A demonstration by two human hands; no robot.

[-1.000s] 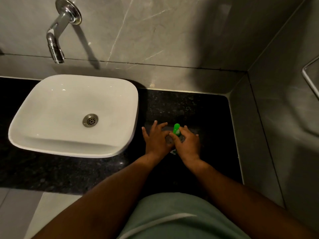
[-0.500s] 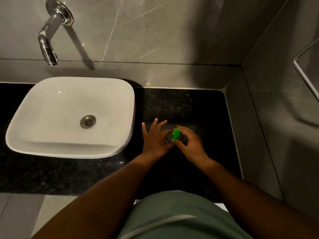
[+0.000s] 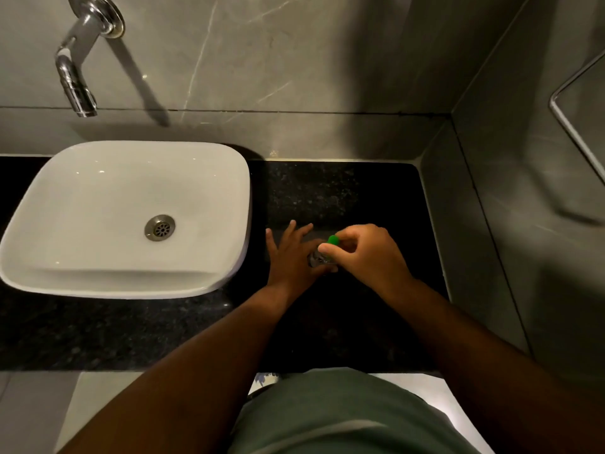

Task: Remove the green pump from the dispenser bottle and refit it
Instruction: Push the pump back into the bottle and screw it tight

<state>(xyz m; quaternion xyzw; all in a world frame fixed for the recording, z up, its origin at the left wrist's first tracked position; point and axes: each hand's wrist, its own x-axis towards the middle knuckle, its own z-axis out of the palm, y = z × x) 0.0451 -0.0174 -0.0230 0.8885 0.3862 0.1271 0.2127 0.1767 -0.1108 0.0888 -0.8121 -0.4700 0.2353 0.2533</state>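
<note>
The dispenser bottle stands on the black countertop, right of the basin; only a small clear patch of it shows between my hands. My left hand grips its left side, thumb toward the bottle and fingers spread outward. My right hand comes over the top, its fingers pinched on the green pump, of which only the bright green tip shows. Whether the pump sits in the bottle's neck or just above it is hidden by my fingers.
A white basin with a metal drain lies to the left under a chrome wall tap. Grey tiled walls close the counter at the back and right. A glass shelf edge juts out at the upper right.
My right hand has turned at the pump, its wrist swinging to the right and its fingers curling higher over the top. The left hand keeps its hold on the bottle.
</note>
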